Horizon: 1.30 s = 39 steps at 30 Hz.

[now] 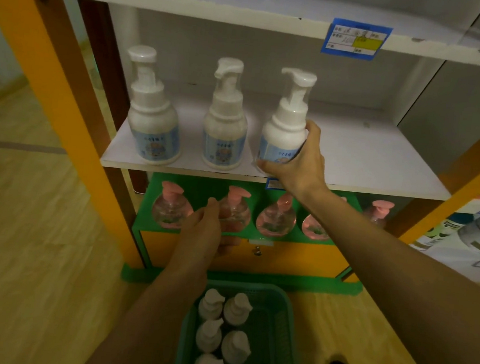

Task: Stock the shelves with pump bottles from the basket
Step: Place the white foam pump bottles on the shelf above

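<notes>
Stocking the white shelf (366,161), green basket (283,332) on the floor below.
Third pump bottle (283,133) standing upright at the shelf's front edge, nozzle pointing left, gripped by right hand (299,161). Left hand (203,234) lower down, fingers loosely curled near a pink-pump bottle (234,210); can't tell if touching.

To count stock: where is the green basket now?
In the head view, the green basket sits on the floor at bottom centre, before the shelf unit, holding five white bottles.
</notes>
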Motion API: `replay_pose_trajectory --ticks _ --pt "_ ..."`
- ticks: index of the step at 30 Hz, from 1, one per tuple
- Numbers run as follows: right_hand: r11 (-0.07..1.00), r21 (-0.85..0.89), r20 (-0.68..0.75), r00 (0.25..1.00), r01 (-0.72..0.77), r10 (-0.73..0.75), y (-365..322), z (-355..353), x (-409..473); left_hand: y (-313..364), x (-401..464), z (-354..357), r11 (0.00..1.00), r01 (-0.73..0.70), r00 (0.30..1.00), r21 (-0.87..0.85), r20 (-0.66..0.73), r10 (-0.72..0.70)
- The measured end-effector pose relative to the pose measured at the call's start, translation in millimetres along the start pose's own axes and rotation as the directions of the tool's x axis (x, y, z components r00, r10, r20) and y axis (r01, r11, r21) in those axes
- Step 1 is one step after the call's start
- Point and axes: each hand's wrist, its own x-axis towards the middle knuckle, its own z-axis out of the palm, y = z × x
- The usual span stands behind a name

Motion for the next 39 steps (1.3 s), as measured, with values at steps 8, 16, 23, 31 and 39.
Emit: replay_pose_trajectory --ticks 8,16,23,31,39 --pt "0.999 0.024 -0.003 1.0 -0.022 0.022 1 -5 0 -1 -3 -3 1.0 -0.024 1.0 0.007 0.012 0.024" --pt "0.997 0.053 0.051 0.997 -0.052 0.05 1 -8 -6 -5 -4 -5 0.999 -0.018 1.0 0.033 0.015 0.018" --pt "0.998 -0.044 -0.203 0.979 -0.036 0.026 11 -19 -74 -26 -20 -5 0.99 -0.055 0.998 0.127 0.046 0.05" --pt "0.988 -0.154 -0.078 0.997 -0.016 0.004 73 -7 -170 -101 -34 -12 0.931 -0.076 0.995 0.357 0.084 0.049" --pt "0.94 -0.301 0.19 0.955 -0.163 0.226 141 2 -206 -180 -20 -30 0.727 -0.103 0.986 0.679 0.168 -0.017"
